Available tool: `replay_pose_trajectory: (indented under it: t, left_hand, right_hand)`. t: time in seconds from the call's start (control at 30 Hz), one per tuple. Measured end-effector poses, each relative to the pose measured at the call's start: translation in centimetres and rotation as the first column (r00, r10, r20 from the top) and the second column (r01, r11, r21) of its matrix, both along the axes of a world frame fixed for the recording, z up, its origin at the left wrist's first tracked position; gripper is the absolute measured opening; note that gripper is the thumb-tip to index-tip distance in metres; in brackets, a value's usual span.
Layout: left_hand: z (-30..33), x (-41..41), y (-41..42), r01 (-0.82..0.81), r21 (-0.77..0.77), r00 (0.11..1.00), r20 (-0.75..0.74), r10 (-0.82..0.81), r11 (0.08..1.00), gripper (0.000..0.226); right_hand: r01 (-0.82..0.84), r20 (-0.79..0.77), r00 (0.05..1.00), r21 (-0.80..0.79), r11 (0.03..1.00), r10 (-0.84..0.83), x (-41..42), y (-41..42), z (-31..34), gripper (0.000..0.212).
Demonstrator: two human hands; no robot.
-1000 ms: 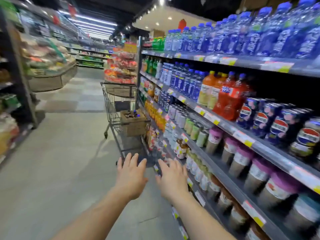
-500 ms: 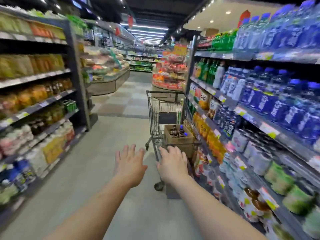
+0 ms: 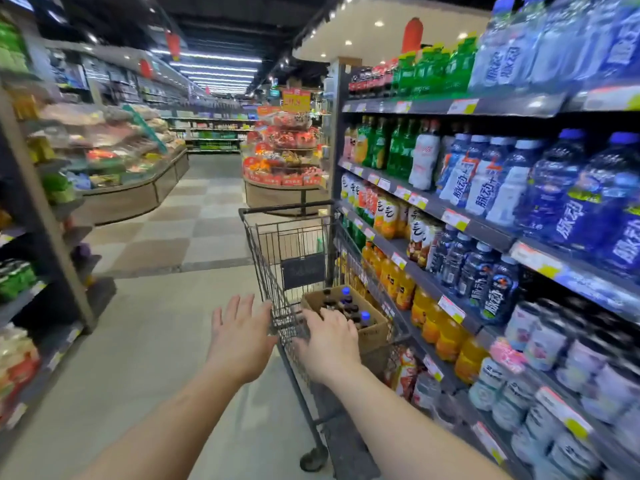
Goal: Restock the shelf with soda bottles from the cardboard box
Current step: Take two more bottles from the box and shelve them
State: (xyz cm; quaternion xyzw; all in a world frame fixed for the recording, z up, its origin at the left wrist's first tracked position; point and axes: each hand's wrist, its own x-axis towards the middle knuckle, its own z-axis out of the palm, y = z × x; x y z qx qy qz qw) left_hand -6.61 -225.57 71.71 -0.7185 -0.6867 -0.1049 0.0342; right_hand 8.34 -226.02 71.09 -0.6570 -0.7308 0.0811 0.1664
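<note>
A brown cardboard box [image 3: 372, 332] sits in a wire shopping cart [image 3: 273, 244] parked against the drinks shelf [image 3: 485, 230] on the right. Dark soda bottles [image 3: 348, 308] with black and blue caps stand upright in the box. My right hand [image 3: 329, 344] reaches over the cart's near rim, fingers spread, just short of the box. My left hand [image 3: 239, 336] is stretched out flat beside the cart's near left corner, holding nothing.
The right shelf is packed with blue, green and orange bottles and cans. A shelf of packaged goods [image 3: 31, 244] lines the left of the aisle. A round red display [image 3: 284, 161] and a curved counter [image 3: 131, 188] stand farther along. Open grey floor lies left of the cart.
I have moved closer to the cart. Both hands have advanced toward it; the right hand has come over the cart's near rim.
</note>
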Motion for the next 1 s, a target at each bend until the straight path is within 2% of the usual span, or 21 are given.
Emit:
replay_pose_trajectory:
  t: [0.23,0.43,0.63,0.83,1.0]
  left_hand:
    - [-2.1,4.3,14.9,0.244,-0.066,0.97,0.007,-0.245,0.967,0.063]
    - [-6.2,8.2,28.3,0.323,-0.132,0.945,-0.005,-0.326,0.937,0.065]
    - [-9.8,11.2,40.3,0.394,-0.17,0.918,0.033,-0.394,0.903,0.065]
    - [-15.4,14.2,49.5,0.531,-0.252,0.837,0.009,-0.546,0.809,0.066]
    - [-20.1,16.3,57.4,0.677,-0.309,0.706,0.019,-0.708,0.668,0.065]
  right_hand:
    - [0.254,-0.006,0.967,-0.086,0.963,-0.255,5.9,13.1,-3.1,0.057]
    - [0.353,-0.018,0.933,-0.159,0.922,-0.36,11.1,25.4,-7.8,0.06]
    - [0.473,0.026,0.875,-0.26,0.842,-0.484,17.0,33.2,-11.1,0.065]
    - [0.566,0.035,0.813,-0.281,0.775,-0.581,19.1,38.3,-15.4,0.064]
    - [0.681,0.024,0.693,-0.35,0.643,-0.72,18.1,41.5,-19.1,0.065]
